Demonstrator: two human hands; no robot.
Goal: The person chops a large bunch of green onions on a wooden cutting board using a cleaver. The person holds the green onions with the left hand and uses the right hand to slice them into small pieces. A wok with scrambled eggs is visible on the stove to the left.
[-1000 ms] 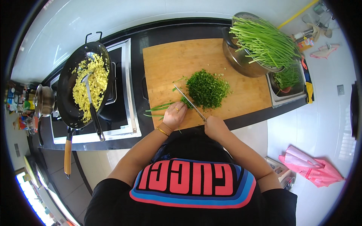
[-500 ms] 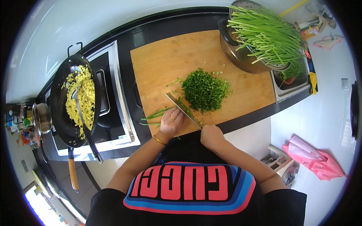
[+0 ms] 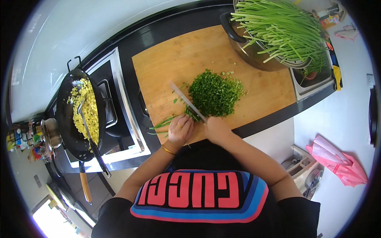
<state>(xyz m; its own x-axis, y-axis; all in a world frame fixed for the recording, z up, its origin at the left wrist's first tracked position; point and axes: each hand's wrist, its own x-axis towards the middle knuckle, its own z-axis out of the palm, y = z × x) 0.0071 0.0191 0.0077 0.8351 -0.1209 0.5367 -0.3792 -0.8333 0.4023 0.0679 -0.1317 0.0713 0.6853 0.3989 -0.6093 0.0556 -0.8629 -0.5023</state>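
My right hand (image 3: 217,130) is wrapped around the handle of a kitchen knife (image 3: 187,100), whose narrow blade points away and to the left over the cutting board (image 3: 174,51). Just left of the blade, my left hand (image 3: 181,129) presses a small bunch of green garlic chives (image 3: 162,122) onto the board, its fingers bent close to the steel. The chives' loose ends stick out to the left of that hand. Right beyond the blade lies a heap of finely chopped chives (image 3: 216,94), with stray bits scattered around it.
At the left a black wok (image 3: 65,127) with yellow scrambled egg (image 3: 90,113) and a spatula (image 3: 91,139) stands on the stove. A steel pot (image 3: 248,51) topped with long whole chives (image 3: 278,33) occupies the board's far right corner, beside a sink (image 3: 316,84).
The knife has shifted slightly left, its blade looking blurred and lifted off the chives. My right hand moved a little left and away with it; the left hand stays nearly in place.
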